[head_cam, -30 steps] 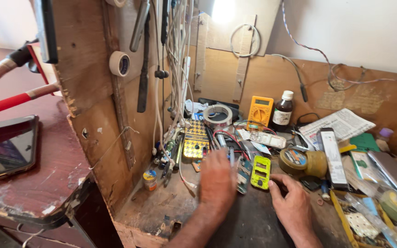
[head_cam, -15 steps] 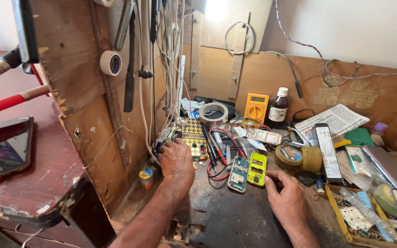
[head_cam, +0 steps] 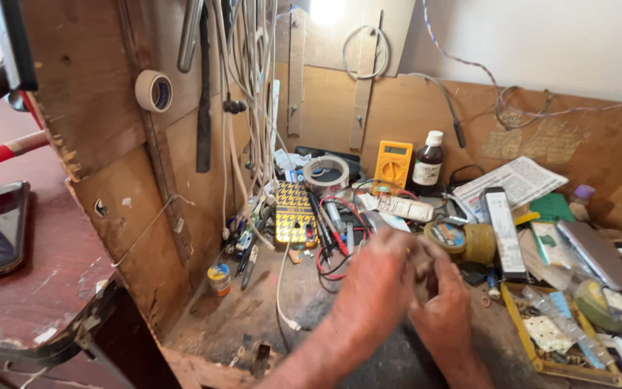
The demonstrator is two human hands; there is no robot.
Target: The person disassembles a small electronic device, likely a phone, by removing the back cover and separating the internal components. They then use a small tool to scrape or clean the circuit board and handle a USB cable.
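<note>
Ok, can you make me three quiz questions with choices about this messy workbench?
1. Where is the roll of tape?
A. hanging on the wooden side panel
B. in the tray
C. on the floor

2. What colour is the multimeter?
A. blue
B. yellow
C. white

3. How are the left hand and right hand placed?
A. far apart
B. raised to the wall
C. close together over the bench

Answers: 1 A, it hangs high on the panel. 2 B, its case is yellow. 3 C, the blurred hands meet at the middle; what they hold cannot be made out.
</note>
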